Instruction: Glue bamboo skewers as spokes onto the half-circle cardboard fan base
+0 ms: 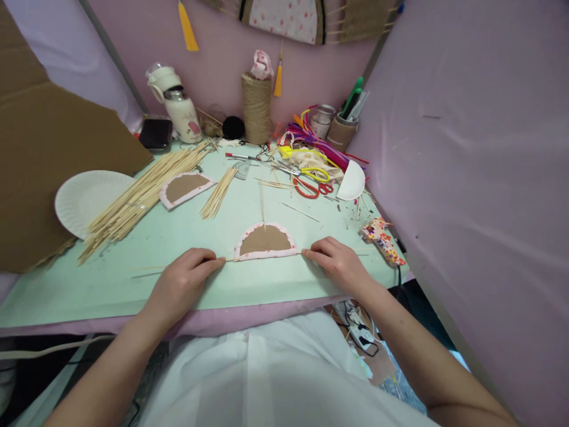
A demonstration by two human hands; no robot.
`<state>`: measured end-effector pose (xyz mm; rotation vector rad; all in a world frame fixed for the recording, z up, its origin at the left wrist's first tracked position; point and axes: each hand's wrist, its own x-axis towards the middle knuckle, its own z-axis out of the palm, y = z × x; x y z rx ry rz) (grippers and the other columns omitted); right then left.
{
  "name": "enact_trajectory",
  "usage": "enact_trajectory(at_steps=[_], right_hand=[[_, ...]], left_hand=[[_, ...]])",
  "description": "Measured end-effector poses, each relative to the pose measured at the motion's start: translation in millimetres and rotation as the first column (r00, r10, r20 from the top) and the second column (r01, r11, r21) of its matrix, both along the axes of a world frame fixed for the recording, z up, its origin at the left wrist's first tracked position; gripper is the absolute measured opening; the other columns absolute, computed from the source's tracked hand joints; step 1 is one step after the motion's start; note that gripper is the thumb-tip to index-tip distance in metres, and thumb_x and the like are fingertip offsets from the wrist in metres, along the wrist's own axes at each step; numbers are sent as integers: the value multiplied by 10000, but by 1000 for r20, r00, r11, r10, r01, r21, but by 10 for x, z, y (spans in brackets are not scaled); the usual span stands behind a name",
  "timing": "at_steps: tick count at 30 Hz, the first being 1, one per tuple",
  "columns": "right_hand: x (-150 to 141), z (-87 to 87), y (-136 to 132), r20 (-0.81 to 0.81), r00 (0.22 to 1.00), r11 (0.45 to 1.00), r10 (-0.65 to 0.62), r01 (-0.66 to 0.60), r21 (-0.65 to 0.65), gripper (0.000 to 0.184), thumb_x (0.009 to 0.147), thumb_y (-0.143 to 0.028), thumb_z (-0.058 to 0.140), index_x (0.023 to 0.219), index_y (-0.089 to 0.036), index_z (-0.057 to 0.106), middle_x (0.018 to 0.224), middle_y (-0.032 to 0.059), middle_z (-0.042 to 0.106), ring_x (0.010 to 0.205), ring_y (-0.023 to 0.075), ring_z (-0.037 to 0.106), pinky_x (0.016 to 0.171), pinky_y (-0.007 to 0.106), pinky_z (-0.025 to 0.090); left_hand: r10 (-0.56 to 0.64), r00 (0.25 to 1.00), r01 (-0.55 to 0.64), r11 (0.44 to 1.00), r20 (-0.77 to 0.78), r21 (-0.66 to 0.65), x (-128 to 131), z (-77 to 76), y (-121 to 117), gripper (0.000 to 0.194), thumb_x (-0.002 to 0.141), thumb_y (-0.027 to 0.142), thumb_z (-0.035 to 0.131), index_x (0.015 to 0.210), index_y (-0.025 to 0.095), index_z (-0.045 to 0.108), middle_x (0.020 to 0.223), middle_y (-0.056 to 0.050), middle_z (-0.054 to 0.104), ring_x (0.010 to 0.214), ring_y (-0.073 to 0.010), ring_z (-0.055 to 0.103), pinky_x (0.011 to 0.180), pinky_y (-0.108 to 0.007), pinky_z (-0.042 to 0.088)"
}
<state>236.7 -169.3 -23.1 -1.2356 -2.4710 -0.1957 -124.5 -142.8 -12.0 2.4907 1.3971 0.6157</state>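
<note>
1. I see the left hand (189,277) pinching a thin stick (230,259) beside the half-round cardboard piece (265,240).
2. Right hand (335,265): thumb and fingertips closed on a stick end (299,252) at the opposite corner; I cannot tell whether it is one stick.
3. Cardboard piece: between both hands, straight edge nearest the wearer, on the table's (267,286) near side.
4. Flower-patterned tool (382,240): right of the right hand.

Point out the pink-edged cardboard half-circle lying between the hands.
The front half-circle, between the left hand and right hand; the other half-circle lies farther back and to the left.
</note>
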Motion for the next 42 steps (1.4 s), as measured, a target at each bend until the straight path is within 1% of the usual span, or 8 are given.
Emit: enact_trajectory(at_steps=[8,13,21,24,27,34,38,42], right_hand=[[1,-10,-3,-21,1000,999,17,-17,32,278,971,-78,457,1121,-170,672,919,80,659,835,177,524,670,279,432],[-1,-19,-7,-27,1000,1000,14,-13,28,302,968,-66,445,1129,-192,668,918,76,659,839,171,532,676,277,429],[16,-47,10,-10,1000,999,4,-4,46,272,980,-109,461,1131,-196,670,928,78,665,841,169,533,680,287,416],[11,-44,24,-19,1000,997,21,-19,81,256,982,-111,464,1114,-180,672,916,76,667,833,170,530,708,303,417],[-3,-25,38,-42,999,996,32,-28,82,244,990,-123,463,1100,-180,674,888,70,662,827,167,524,751,317,422],[-12,-6,57,-78,996,996,44,-37,83,239,996,-134,454,1076,-178,674,853,63,646,810,167,503,773,327,422],[-6,-14,60,-83,996,998,39,-34,62,242,998,-138,450,1071,-193,675,852,60,638,805,165,504,781,332,420],[-8,-10,56,-80,996,998,38,-34,55,220,988,-141,478,1064,-175,682,846,64,637,798,167,508,781,332,425]], left_hand=[[-6,1000,6,1000,-1,9,5,0,7,403,943,300,364,955,199,754,960,-69,684,878,-207,616,764,-334,506],[-1,1000,1,1000,8,1,13,15,2,416,947,311,354,950,203,756,962,-69,684,881,-207,616,774,-339,508],[3,1000,-3,1000,2,-2,-4,-1,17,400,944,350,380,962,220,758,959,-62,690,878,-214,630,770,-338,514],[-11,1000,11,999,-8,32,-25,-26,24,389,941,317,381,979,230,758,967,-58,696,875,-210,635,753,-324,513],[-40,999,42,995,-16,91,-46,-39,29,383,939,265,378,975,230,758,949,-58,701,845,-199,639,734,-313,510],[-87,996,93,970,-36,224,-67,-31,63,330,944,260,419,957,244,748,926,-44,716,835,-201,630,749,-333,505],[-90,995,96,966,-37,239,-57,-27,71,333,944,256,414,955,253,746,924,-37,721,836,-199,634,751,-334,508],[-93,995,101,965,-46,242,-68,-30,69,327,934,241,419,959,257,745,928,-37,725,842,-207,643,751,-343,514]])
